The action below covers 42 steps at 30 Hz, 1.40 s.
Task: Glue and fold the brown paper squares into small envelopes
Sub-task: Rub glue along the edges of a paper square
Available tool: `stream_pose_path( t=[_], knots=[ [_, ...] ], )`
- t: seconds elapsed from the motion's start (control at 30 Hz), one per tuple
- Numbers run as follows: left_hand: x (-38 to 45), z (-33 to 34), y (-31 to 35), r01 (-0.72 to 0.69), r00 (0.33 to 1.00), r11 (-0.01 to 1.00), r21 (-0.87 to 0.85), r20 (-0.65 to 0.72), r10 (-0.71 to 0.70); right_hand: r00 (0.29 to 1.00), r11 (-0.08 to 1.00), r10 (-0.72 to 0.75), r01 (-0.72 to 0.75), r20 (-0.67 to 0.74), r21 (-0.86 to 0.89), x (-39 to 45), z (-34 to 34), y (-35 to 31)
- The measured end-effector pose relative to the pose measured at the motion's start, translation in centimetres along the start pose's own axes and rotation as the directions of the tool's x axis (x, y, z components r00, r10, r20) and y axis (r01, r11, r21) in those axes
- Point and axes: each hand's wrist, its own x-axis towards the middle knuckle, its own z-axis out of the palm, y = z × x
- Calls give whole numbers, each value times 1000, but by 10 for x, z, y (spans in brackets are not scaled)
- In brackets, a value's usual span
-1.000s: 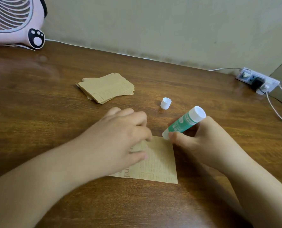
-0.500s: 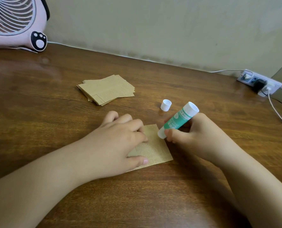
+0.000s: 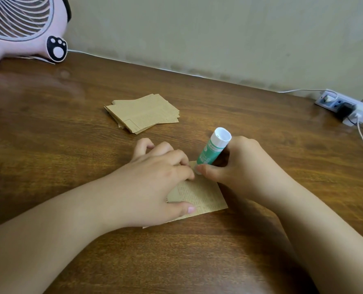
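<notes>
Here, a brown paper square printed with small text lies flat on the wooden bench, and everything else is placed from it. The left hand rests on the square's left part, its fingers curled down along the far edge and its thumb laid flat on the near part of the sheet, so the paper is pinned to the bench. The right hand sits at the square's far right corner and grips a green and white glue stick, with the thumb pressed on the barrel's near side and the other fingers wrapped behind it. The stick leans with its white base up and away from the square and its lower end down at the square's far edge, just beside the left hand's fingertips; whether the glue itself touches the paper is hard to make out, since the thumb covers that spot. Beyond the square, to the far left of it, a loose stack of brown paper squares lies on the bench, well apart from both hands. Farther still in that direction, at the bench's back corner, stands a pink fan with a paw print on its base. Far to the right of the square, against the wall, lies a white power strip with plugs in it and a white cable trailing off.
</notes>
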Motion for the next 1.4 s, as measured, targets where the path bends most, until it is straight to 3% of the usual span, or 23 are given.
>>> stream_pose_path(
  t=[0.2, 0.47, 0.97, 1.1, 1.2, 1.4],
  knots=[
    [3, -5, -9, 66, 998, 997, -26, -19, -66, 999, 999, 10, -11, 32, 37, 3, -1, 0],
    [4, -4, -15, 153, 983, 986, 59, 91, -158, 999, 1000, -4, 4, 34, -6, 3, -2, -1],
    [3, -9, -13, 198, 965, 980, 35, 169, -201, 989, 993, -122, 121, 78, 18, -43, -8, 1],
    [2, -7, -12, 193, 974, 980, 40, 114, -196, 988, 993, -55, 39, 146, 107, -51, -16, 3],
    [2, -1, -6, 188, 981, 980, 61, 39, -191, 999, 976, 13, -20, 32, 219, -46, -24, 7],
    [6, 10, 7, 283, 958, 959, 18, -55, -281, 998, 986, 56, -53, -18, 160, -16, -9, -1]
  ],
)
